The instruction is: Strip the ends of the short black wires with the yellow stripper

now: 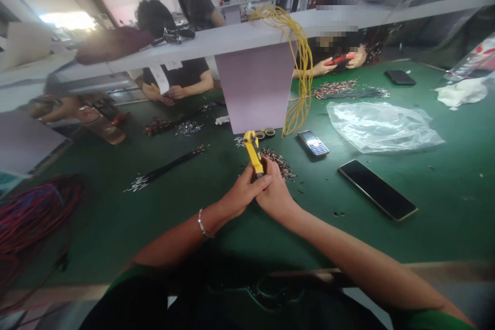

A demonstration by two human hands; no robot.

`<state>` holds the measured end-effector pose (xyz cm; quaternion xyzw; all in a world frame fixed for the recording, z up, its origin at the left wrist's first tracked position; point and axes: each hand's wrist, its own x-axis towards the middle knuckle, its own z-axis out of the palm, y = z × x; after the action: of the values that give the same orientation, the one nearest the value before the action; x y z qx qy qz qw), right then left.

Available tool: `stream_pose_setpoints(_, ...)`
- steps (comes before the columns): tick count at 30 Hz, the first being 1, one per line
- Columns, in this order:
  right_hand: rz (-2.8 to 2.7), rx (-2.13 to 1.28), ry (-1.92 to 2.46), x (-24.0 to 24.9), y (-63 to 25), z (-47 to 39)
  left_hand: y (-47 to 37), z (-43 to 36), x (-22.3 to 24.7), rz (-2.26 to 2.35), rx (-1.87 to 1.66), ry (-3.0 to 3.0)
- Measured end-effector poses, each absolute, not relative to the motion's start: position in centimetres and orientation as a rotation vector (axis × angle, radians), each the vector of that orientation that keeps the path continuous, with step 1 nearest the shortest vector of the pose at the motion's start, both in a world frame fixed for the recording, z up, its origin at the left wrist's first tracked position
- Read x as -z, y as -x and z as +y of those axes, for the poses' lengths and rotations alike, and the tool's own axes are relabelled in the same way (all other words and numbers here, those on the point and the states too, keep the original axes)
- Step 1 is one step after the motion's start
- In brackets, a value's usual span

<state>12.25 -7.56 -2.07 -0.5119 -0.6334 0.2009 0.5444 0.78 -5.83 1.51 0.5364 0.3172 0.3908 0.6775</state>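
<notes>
One loose coil of thin red and blue wires (38,211) lies near left on the green tabletop (452,206). Right of it is a slim bundle of black wires with pale ends (166,168). At the middle, my left grip (245,191) and right grip (275,191) curl together round the lower end of a yellow-and-black hand tool (253,152). Just beyond, slightly right, sits a heap of short copper-tipped wire pieces (285,166); farther right, a silver keypad phone (314,144), then a flat black smartphone (377,189).

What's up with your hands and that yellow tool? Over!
Left hand and right hand: closed on yellow hand tool. Tool: upper end sticking out. Nearby: short wire pieces, heaped beyond right hand; keypad phone lies clear.
</notes>
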Motion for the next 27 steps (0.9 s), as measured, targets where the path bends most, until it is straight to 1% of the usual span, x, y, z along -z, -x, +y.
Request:
stream_pose_setpoints(3, -1.593, -0.374, 1.267, 2.4, -11.3, -7.7, -0.4, -5.6, -1.2, 0.734, -0.871, -1.107)
stream_pose_setpoints(8, -1.721, -0.418, 1.207, 1.7, -11.1, -8.8, 1.2, -5.0, -1.7, 0.741, -0.812, -0.911)
stream_pose_setpoints(14, -1.855, -0.324, 1.121, 1.2, -11.3, -9.5, 2.2, -5.0, -1.8, 0.719, -0.825, -0.819)
stream_pose_setpoints(20, -1.977, -0.209, 1.125, 0.1, -12.1, -9.6, 3.2, -4.3, -1.3, 0.584, -0.708, -0.763)
stream_pose_setpoints(27, -1.834, -0.15, 1.028, -0.6, -14.8, -10.0, 5.2, -3.8, -0.6, 0.458, -0.563, -0.756)
